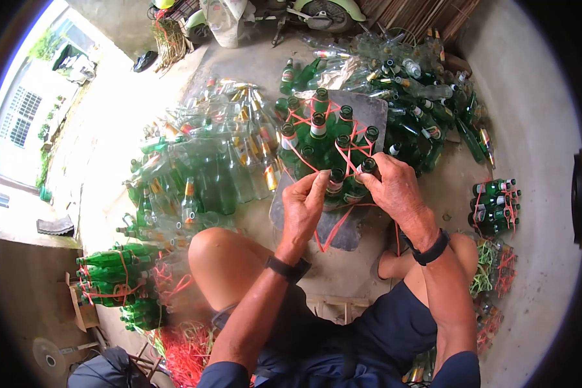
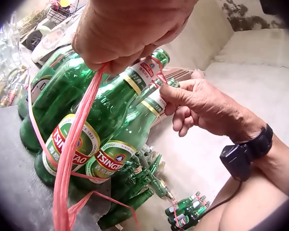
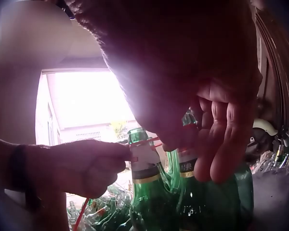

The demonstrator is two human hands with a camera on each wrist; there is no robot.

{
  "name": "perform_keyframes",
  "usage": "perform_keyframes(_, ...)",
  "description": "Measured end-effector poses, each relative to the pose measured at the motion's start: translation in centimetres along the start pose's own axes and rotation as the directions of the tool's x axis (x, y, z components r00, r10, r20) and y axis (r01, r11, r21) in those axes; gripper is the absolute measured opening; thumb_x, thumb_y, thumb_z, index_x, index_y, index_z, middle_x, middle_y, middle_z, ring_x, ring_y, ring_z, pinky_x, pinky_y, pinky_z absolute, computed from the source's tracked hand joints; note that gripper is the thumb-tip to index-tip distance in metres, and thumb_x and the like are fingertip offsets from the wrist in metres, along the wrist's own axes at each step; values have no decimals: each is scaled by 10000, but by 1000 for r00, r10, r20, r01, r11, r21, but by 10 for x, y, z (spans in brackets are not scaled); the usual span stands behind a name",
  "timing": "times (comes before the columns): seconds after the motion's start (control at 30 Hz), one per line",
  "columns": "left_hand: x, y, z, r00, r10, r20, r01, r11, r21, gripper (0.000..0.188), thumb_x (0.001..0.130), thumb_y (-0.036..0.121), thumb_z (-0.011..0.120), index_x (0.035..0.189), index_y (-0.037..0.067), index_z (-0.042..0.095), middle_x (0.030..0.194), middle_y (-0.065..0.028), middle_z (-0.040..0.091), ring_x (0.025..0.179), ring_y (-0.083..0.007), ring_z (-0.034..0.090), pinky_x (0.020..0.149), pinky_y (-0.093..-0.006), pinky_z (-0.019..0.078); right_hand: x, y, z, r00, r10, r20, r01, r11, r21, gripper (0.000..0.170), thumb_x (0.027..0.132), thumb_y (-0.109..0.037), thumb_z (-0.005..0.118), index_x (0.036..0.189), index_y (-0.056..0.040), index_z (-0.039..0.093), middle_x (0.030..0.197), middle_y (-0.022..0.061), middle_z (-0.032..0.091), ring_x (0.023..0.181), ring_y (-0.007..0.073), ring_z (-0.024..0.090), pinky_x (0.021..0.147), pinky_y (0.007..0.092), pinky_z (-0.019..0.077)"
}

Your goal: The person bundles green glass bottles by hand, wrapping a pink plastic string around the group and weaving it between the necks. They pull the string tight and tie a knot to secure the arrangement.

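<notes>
A cluster of green bottles [image 1: 318, 126] stands upright on a dark board [image 1: 368, 107], with pink plastic strip [image 1: 297, 155] criss-crossing between the necks. The left hand [image 1: 306, 205] pinches the strip beside a front bottle's neck; in the left wrist view that hand [image 2: 130, 33] has a pink strand [image 2: 76, 149] hanging from its fingers. The right hand [image 1: 398, 191] pinches strip at the neighbouring neck, its thumb against the bottle top. In the right wrist view, a short strand [image 3: 147, 142] runs across a bottle neck between the left hand [image 3: 84, 168] and right hand [image 3: 202, 96].
Loose bottles [image 1: 226, 168] lie heaped at the left, and more [image 1: 414, 97] at the back right. Tied bundles of green bottles lie at the left [image 1: 113, 275] and right [image 1: 495, 207]. A pile of red strip [image 1: 184, 346] is at the lower left; a wall [image 1: 530, 161] stands right.
</notes>
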State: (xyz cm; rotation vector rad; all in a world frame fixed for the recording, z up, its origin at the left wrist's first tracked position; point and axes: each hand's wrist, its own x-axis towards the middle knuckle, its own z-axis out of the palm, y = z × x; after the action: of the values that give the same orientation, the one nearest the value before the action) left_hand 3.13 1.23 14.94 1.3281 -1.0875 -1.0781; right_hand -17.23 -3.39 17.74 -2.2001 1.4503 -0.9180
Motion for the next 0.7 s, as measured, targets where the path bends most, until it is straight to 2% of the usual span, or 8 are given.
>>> perform_keyframes(0.07,-3,2,4,999,20,-26,-20,1000,-3,302,1058,266,692,1067,-16,799,740,114,529,673,2,411,559,-226,305,1,0,-3,998,-47,31,48,998,-39,245,863,-77,772,921,13,551,870,232,674,824,455,672,694,502,538)
perform_keyframes(0.13,-5,2,8,998,38,-51,-39,999,-4,300,1057,263,693,1057,-16,801,733,114,524,668,1,408,556,-228,304,3,5,-3,997,-74,26,74,997,-34,245,864,-81,768,917,11,547,866,232,672,822,455,671,694,506,535)
perform_keyframes(0.23,-9,0,17,997,-18,-77,19,1000,13,262,1059,200,687,1074,-41,790,736,90,578,685,-10,442,559,-224,366,6,10,-9,994,-95,47,97,995,-38,236,863,-78,751,914,8,536,863,232,667,822,459,666,696,516,530)
perform_keyframes(0.3,-15,-4,32,984,77,-160,-77,997,3,251,1056,193,688,1092,-31,795,762,72,647,706,-12,477,593,-217,412,11,17,-16,993,-88,73,92,995,-48,228,862,-70,738,915,6,530,863,233,665,823,463,662,699,522,527)
perform_keyframes(0.33,-19,-6,36,987,57,-149,-56,998,17,242,1056,185,686,1121,-22,794,806,34,718,734,-22,537,634,-223,465,14,23,-19,991,-106,82,111,992,-56,218,861,-62,725,924,3,526,866,233,664,826,470,658,701,528,525)
perform_keyframes(0.43,-24,-6,52,987,73,-146,-74,997,-1,238,1055,176,683,1139,-21,787,845,3,756,765,-28,586,668,-231,501,20,33,-23,989,-112,98,121,988,-93,208,861,-52,696,958,-4,518,899,238,663,853,482,652,710,537,522)
perform_keyframes(0.47,-26,-6,56,988,67,-142,-73,997,-37,237,1056,166,677,1156,-22,781,881,-29,778,801,-38,626,717,-239,534,22,34,-23,989,-116,87,123,989,-80,213,862,-54,697,965,-3,518,919,241,664,868,480,653,716,539,522)
perform_keyframes(0.7,-24,-12,50,985,145,-89,-144,989,14,234,1060,124,647,1199,-27,760,946,-44,792,850,-51,651,772,-237,547,18,29,-20,997,-62,46,65,996,-68,224,856,-16,699,999,0,526,944,234,662,916,479,655,763,551,530)
